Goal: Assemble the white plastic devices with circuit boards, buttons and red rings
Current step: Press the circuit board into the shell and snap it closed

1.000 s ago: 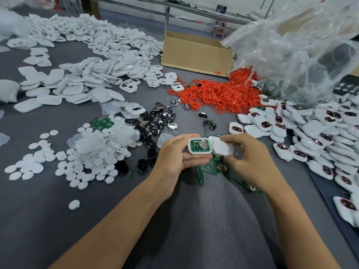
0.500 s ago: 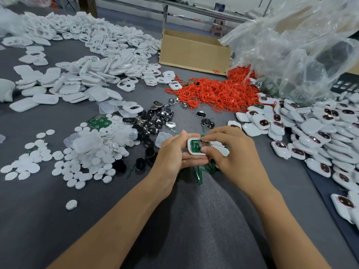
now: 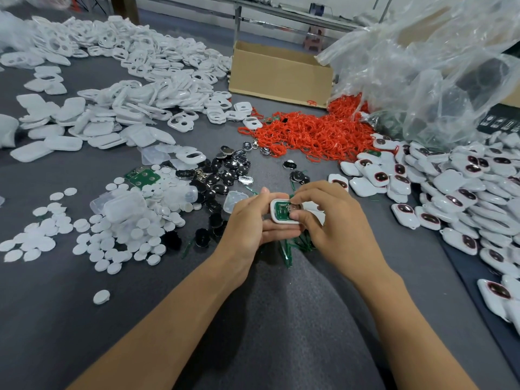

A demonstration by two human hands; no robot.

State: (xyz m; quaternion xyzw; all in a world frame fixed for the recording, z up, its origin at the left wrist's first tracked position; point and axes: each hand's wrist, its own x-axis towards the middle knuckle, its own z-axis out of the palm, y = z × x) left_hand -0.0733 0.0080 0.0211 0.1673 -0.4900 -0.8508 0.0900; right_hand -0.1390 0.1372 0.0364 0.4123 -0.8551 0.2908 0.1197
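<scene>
Left hand point(image 3: 247, 220) gripped white shell point(image 3: 277, 211) at frame centre (green circuit board point(image 3: 281, 208) inside), right hand point(image 3: 334, 220) pinched it, red rings point(image 3: 312, 136) above on grey tabletop point(image 3: 140, 319).

Right hand point(image 3: 337, 229) covers half the shell point(image 3: 274, 215); green boards point(image 3: 287, 250) mostly under hands; finished pile point(image 3: 464, 198) cut off, right edge.

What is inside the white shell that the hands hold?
A green circuit board lies inside the white shell. Fingers of the right hand cover its right end, so anything there is hidden.
</scene>
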